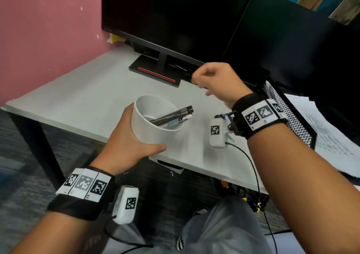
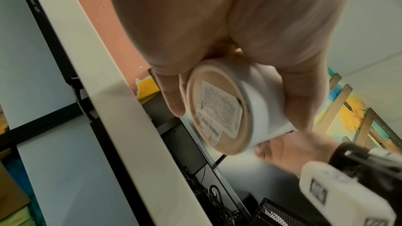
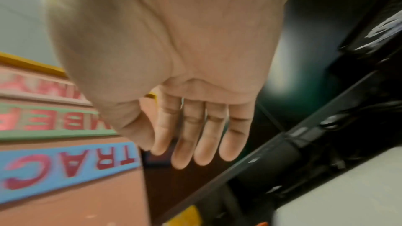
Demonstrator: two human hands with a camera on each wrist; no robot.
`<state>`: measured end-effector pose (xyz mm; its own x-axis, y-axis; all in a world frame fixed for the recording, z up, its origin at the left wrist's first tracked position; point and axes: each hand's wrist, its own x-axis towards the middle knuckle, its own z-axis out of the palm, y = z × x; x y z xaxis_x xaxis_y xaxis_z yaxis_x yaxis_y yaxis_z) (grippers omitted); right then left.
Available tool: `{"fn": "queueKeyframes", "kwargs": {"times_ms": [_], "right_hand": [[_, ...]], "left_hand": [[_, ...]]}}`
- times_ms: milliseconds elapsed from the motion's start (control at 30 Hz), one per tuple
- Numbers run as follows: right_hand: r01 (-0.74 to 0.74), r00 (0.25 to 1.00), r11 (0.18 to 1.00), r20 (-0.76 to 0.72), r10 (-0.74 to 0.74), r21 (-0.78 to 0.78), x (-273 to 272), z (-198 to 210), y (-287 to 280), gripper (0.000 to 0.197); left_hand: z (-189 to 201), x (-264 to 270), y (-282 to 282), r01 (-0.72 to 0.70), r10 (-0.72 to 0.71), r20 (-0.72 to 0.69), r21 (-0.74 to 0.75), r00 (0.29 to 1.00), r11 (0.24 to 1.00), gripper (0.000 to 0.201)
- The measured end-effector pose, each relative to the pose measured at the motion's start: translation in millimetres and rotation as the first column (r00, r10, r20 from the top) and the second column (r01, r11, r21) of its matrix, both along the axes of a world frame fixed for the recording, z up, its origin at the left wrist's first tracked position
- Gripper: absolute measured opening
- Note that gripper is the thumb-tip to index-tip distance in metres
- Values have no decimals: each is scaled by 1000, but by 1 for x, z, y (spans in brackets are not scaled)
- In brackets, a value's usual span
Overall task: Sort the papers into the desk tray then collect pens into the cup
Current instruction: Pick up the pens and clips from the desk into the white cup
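Note:
My left hand [image 1: 128,144] grips a white cup [image 1: 148,129] round its side and holds it tilted over the desk's front edge. Several dark pens [image 1: 173,116] lie inside, their ends sticking out over the rim. From below, in the left wrist view, the cup [image 2: 263,106] shows its labelled base, with my left hand [image 2: 217,32] wrapped round it. My right hand [image 1: 214,80] hovers above the desk beyond the cup, its fingers loosely bent and holding nothing. The right wrist view shows the same right hand [image 3: 195,130] empty. Papers [image 1: 329,134] lie in the black mesh tray [image 1: 288,113] at the right.
Two dark monitors [image 1: 175,19] stand at the back of the grey desk [image 1: 87,97], one on a black base [image 1: 155,74] with a red stripe. A small dark item with a blue clip [image 1: 224,115] and a paper clip [image 1: 231,138] lie beneath my right wrist. Pink wall at left.

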<state>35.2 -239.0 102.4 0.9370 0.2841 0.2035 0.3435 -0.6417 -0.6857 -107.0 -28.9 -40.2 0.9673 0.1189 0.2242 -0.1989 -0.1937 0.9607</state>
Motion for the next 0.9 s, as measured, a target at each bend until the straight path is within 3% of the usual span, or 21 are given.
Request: {"fn": "queueKeyframes", "kwargs": {"times_ms": [100,133,200,267,367,533,700,900], "right_hand": [[279,959,942,11,-282,-186,41,-31,-45,5],[330,937,899,-18,-350,-287,51,-43,-59,12],[331,898,808,-99,-428,-488,62,-66,-80,35],[271,875,772,-187,-446,-575,64,-82,-89,59],[192,877,731,-220,-428,-655,65,-94,-93,61],[296,869,789,-190,-456,-539,68,-103,-99,27],[343,840,842,-266,-473,-415,66,-98,-114,18],[442,818,853,-265,-510,-278,59,-88,-132,25]], "left_hand": [[-1,1,3,-20,20,7,21,1000,1000,108],[-1,2,4,-28,28,7,26,1000,999,106],[-2,2,5,-38,38,7,31,999,999,104],[-2,3,5,-38,38,6,28,999,999,104],[-3,2,4,-28,28,3,25,1000,999,104],[-2,2,4,-19,19,8,9,1000,1000,111],[-2,2,5,-22,22,8,1,1000,1000,108],[0,1,3,-15,15,-7,-4,1000,1000,111]]}}
